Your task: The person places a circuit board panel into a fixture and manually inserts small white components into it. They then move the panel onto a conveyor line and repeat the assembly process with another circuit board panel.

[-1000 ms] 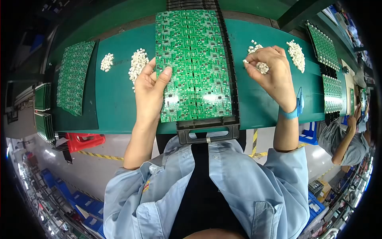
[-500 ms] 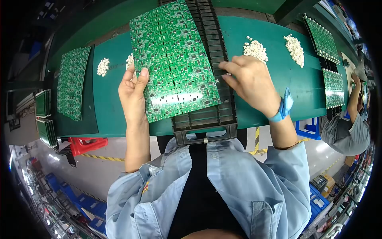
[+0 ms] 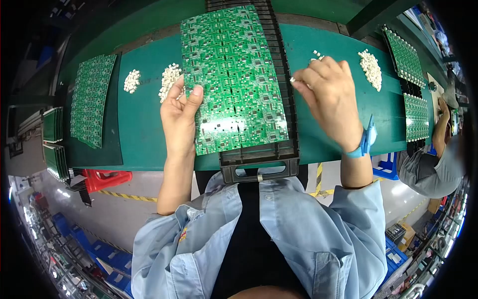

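My left hand grips the left edge of a large green circuit board, thumb on top, fingers partly hidden behind it. The board is tilted above a black slotted rack. To its right, my right hand is closed in a pinch, with a small white connector at the fingertips. Loose white connectors show beyond that hand, which covers part of their pile. Another pile of white connectors lies just beside my left fingers.
More white connectors lie in piles at the left and right of the green tabletop. A circuit board rests at the left; boards with white connectors stand at the right. A co-worker is at the far right.
The circuit board and my left hand have shifted right. My right hand has moved right, away from the board, and the white connector now shows at its fingertips.
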